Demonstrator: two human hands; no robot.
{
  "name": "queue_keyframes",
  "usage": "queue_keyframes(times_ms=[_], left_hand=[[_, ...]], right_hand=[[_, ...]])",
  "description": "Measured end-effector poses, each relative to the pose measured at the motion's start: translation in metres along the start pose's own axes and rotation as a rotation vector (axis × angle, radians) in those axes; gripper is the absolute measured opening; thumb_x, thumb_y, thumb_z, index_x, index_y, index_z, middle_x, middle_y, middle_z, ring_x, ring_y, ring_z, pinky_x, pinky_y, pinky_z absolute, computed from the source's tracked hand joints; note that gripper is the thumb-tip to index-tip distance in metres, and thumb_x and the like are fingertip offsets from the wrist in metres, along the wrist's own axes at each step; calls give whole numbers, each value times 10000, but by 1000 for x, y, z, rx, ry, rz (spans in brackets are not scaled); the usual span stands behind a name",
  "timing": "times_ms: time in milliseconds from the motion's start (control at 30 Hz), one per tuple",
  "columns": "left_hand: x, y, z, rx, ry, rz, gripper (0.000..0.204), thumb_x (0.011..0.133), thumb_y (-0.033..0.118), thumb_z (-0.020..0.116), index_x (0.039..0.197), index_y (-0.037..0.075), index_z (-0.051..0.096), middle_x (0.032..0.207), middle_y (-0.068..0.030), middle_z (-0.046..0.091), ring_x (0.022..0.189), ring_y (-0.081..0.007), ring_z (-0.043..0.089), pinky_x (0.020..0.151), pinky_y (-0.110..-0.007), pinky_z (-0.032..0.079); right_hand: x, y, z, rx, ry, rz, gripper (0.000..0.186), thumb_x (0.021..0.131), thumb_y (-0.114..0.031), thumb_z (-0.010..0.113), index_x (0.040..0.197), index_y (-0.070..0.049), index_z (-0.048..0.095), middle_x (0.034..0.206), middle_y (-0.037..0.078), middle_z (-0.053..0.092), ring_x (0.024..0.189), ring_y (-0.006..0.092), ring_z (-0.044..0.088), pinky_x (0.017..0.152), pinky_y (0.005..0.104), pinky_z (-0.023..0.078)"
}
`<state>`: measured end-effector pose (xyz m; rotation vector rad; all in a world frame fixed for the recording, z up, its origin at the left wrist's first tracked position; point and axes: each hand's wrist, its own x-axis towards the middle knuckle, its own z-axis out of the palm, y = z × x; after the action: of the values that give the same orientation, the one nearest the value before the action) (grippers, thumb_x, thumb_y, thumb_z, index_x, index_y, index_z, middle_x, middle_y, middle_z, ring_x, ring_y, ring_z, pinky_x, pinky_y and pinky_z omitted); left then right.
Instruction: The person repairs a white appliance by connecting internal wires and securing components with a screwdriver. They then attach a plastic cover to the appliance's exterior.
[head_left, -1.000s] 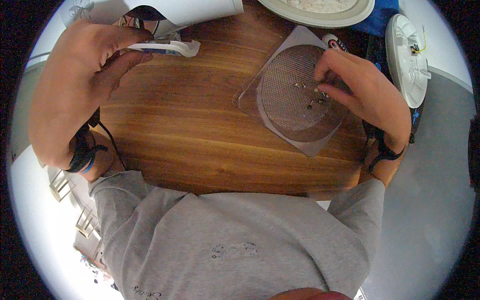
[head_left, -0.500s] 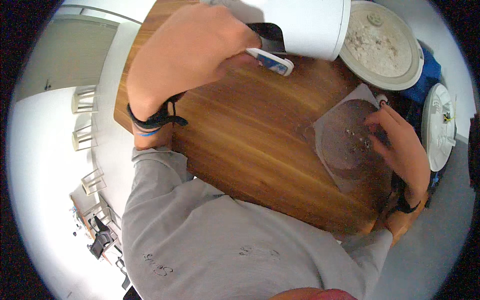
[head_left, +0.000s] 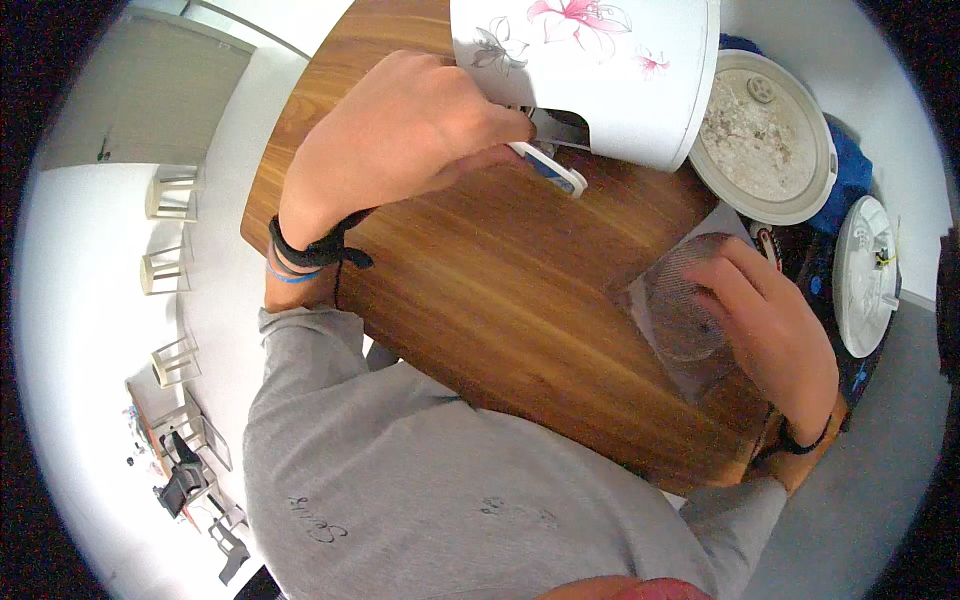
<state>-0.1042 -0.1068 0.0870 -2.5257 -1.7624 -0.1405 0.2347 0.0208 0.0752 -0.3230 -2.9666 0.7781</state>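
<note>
Gripping one screwdriver, one mesh disc.

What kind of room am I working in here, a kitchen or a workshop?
Probably a home dining area: a round wooden table, a flower-printed white appliance with its dusty lid alongside, and pale stools on a white floor. No workshop fittings show.

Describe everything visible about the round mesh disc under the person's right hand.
The round mesh disc looks like fine grey wire mesh or perforated metal, flat and circular. It lies on a pale sheet near the right edge of the wooden table, just below the open lid of a white appliance. The right hand rests on its right side, fingers spread over the mesh, hiding much of it. Whether anything small lies on it cannot be told.
</note>
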Motion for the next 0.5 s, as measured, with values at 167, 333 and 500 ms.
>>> queue_keyframes(times_ms=[167, 333, 500], left_hand=[[-7, 13, 9, 36, 145, -69, 102, 921, 210, 726, 974, 128, 700, 721, -113, 690, 755, -365, 714, 758, -474, 569], [-21, 25, 15, 24, 177, -185, 109, 941, 208, 677, 1021, 135, 670, 771, -116, 703, 809, -361, 727, 1006, -443, 583], [-28, 26, 18, 34, 183, -236, 158, 941, 201, 692, 1076, 128, 653, 846, -118, 683, 884, -340, 724, 981, -474, 590]], right_hand=[[43, -19, 6, 73, 89, -62, 280, 915, -3, 729, 1183, -41, 657, 1047, 139, 631, 951, 329, 672, 801, 390, 553], [85, -19, 30, 241, 192, -112, 353, 912, -9, 755, 1252, -56, 671, 993, 118, 695, 860, 240, 714, 736, 349, 585], [111, -19, 47, 239, 199, -122, 334, 906, -39, 788, 1223, -57, 684, 820, 97, 709, 692, 231, 712, 659, 347, 587]])
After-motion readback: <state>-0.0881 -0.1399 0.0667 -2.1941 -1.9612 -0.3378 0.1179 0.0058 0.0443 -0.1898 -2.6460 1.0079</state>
